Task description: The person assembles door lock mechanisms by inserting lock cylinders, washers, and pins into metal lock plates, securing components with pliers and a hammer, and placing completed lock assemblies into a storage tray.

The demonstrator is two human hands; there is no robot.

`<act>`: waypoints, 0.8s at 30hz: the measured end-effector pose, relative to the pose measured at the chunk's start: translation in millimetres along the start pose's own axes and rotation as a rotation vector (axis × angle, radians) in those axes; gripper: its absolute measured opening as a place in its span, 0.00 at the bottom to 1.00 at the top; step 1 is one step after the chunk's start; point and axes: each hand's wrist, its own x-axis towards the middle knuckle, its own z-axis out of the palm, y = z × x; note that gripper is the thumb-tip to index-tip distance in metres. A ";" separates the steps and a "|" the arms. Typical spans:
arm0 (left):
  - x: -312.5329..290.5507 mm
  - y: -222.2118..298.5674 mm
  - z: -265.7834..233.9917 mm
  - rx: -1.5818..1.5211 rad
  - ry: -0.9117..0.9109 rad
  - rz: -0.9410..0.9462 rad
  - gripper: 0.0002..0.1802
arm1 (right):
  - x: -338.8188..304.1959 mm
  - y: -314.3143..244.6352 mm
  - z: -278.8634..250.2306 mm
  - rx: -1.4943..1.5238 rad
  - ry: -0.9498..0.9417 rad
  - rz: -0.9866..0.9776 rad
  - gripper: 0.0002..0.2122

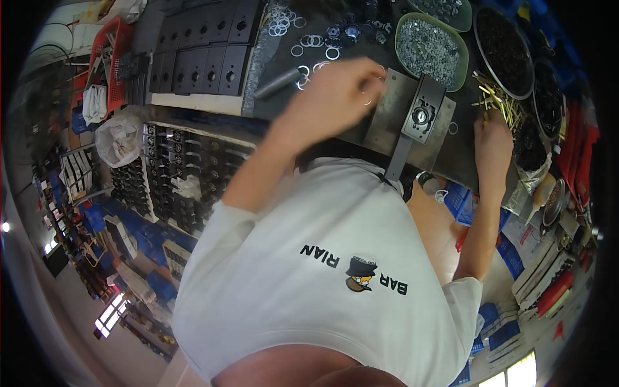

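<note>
A black rectangular lock plate point(428, 97) with a round silver mechanism rests on a flat metal fixture point(390, 106), with a dark bar stretching from it toward my body. Just left of the fixture is my left hand point(342, 93), its fingers curled and smeared by motion; whether they hold anything cannot be made out. At the right, my right hand point(494, 143) reaches into a pile of thin brass-coloured pins point(500, 97). Its fingers are drawn together at the pile's near edge, and the fingertips are partly hidden among the pins.
A green bowl point(432, 48) of small shiny parts stands beyond the fixture. Round trays point(504, 51) of dark parts line the right. White rings point(280, 20) and a grey cylinder point(278, 84) lie left, near rows of black plates point(200, 71). Racked assemblies point(187, 161) stand below the bench edge.
</note>
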 end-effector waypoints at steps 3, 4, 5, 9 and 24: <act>18.4 -48.9 -51.4 0.289 0.275 0.009 0.13 | -16.5 -13.1 -26.2 0.293 0.028 0.083 0.09; 21.7 -63.1 -62.9 0.425 0.329 0.027 0.12 | -22.0 -22.6 -33.2 0.441 0.031 0.151 0.09; 25.2 -74.4 -65.7 0.431 0.335 0.038 0.12 | -26.1 -27.2 -33.0 0.447 0.044 0.150 0.09; 32.4 -86.8 -68.0 0.521 0.307 0.044 0.11 | -40.9 -39.7 -17.3 0.871 0.070 0.178 0.09; 68.6 32.5 45.4 -0.200 0.212 0.345 0.13 | 35.0 -92.0 -38.5 0.849 0.142 -0.293 0.17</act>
